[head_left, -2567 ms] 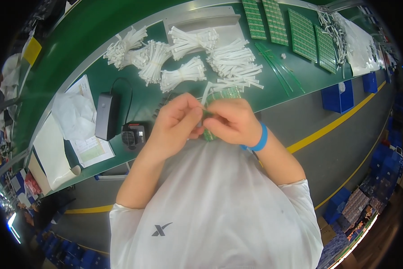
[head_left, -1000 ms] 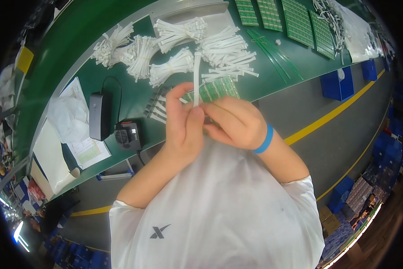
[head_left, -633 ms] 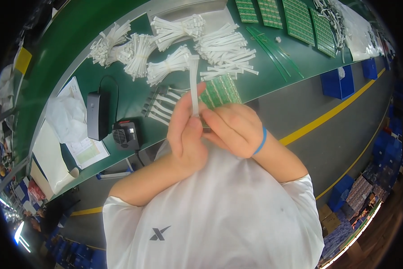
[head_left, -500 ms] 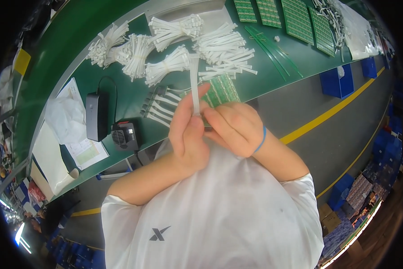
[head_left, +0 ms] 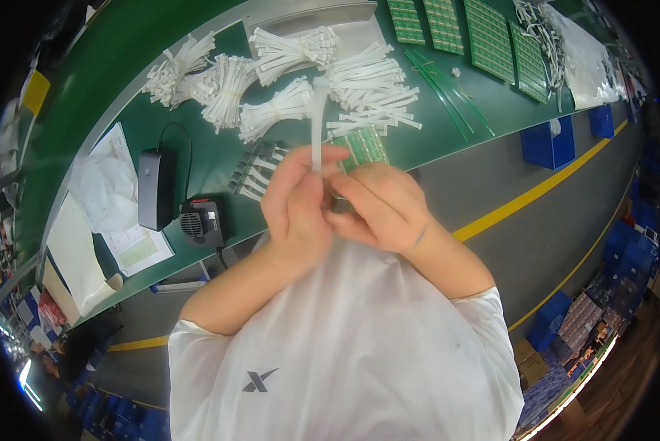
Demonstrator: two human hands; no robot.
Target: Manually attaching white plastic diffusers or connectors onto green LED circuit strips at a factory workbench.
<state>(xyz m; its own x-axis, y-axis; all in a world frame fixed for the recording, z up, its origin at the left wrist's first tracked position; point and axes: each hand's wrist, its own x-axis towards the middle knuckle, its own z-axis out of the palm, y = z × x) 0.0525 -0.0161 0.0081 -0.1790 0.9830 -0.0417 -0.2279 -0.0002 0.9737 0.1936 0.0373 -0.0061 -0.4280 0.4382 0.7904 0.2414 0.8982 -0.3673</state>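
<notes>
Between the thumb and fingers of my left hand (head_left: 297,198) a white flat cable (head_left: 316,136) stands up, its far end against the bundles behind. My right hand (head_left: 385,202) is closed, fingertips bent in close to the cable's lower end. A green circuit board panel (head_left: 366,145) shows beyond the right fingers and again as a small edge between the hands; the right hand appears to grip it. The fingers hide the cable's lower end and most of the board. Left of my left hand, several white cables with dark grey ends (head_left: 255,173) lie on the table.
Bundles of white flat cables (head_left: 293,53) lie along the back of the green table (head_left: 447,143). Green board panels (head_left: 489,38) and thin green strips (head_left: 444,95) are further right. A black box (head_left: 156,189), a small fan-like device (head_left: 201,222) and papers (head_left: 148,250) lie left.
Both hands have shifted slightly left and up, carrying the cable with them. The visible part of the board panel has moved slightly left and down. The hands' grip looks the same.
</notes>
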